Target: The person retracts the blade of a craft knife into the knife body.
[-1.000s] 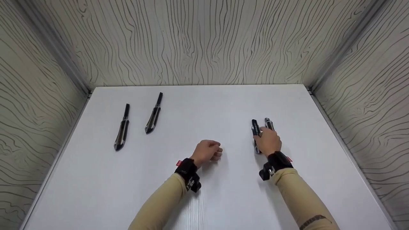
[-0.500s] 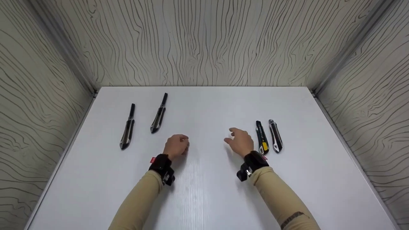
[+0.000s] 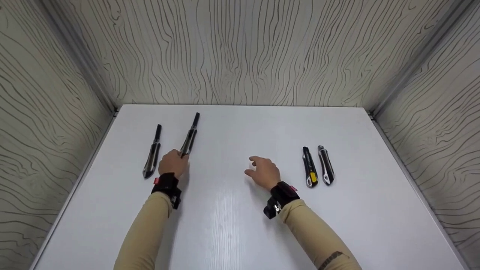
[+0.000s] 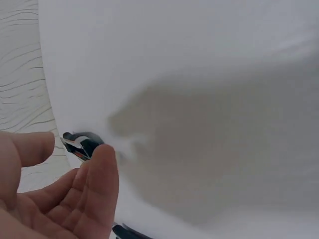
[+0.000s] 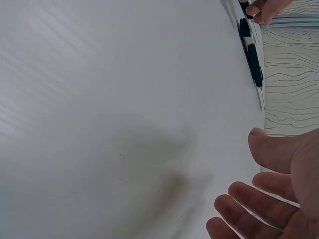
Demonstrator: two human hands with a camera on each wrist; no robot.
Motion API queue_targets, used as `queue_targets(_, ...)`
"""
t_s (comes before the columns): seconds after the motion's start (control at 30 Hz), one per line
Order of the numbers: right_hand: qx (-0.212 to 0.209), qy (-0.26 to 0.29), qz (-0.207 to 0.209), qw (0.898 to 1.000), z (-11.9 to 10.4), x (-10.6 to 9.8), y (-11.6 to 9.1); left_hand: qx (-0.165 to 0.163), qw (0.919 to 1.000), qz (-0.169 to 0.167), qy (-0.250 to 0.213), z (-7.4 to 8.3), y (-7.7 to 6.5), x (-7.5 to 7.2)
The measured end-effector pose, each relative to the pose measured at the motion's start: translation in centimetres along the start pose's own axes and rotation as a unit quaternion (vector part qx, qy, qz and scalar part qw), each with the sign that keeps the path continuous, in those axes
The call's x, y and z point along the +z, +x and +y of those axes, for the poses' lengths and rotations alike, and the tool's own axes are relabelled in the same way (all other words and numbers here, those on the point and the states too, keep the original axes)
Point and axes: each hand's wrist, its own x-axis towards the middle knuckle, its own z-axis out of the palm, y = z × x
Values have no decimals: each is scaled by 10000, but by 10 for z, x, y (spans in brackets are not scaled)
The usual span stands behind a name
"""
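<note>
My left hand [image 3: 173, 164] is at the near end of a slim knife-like tool [image 3: 190, 139], which has a grey-and-black handle and a narrow black far end. In the left wrist view the tool's end [image 4: 82, 144] shows between the thumb and the fingers, which stand apart. A matching tool [image 3: 152, 155] lies to the left of that hand. My right hand [image 3: 265, 173] hovers over the middle of the table, holding nothing, its thumb and fingers spread in the right wrist view.
To the right lie two utility knives side by side: a black one with a yellow slider [image 3: 310, 168] and a dark one with silver edges [image 3: 326, 166]. The white table [image 3: 240, 127] is bounded by wood-grain panels [image 3: 240, 52] at the back and sides.
My right hand has let go of the black utility knife, leaving it beside the other, and moved left. My left hand has moved left to the inner knife-like tool.
</note>
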Motion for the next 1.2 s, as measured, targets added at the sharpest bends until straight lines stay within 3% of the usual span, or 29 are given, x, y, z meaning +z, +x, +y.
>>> queue_targets(0.17,-6,62,-73,10000,5,-2,2,-481,9976,-134,473,1,12,-1)
queue_targets(0.37,-66,152,-22,9999,6,-5,2,-598,9969,-218,456,6,16,1)
queue_targets(0.5,-85,188,-13,9998,6,-6,3,-474,9970,-109,602,2,21,9)
queue_targets(0.73,-87,274,-40,9996,6,-7,5,-279,9967,409,649,-5,34,25)
queue_targets(0.97,-35,355,-156,9992,8,-9,4,-284,9958,524,702,-6,37,32)
queue_targets(1.2,91,439,-126,9989,15,-10,3,23,9963,709,489,-10,37,35)
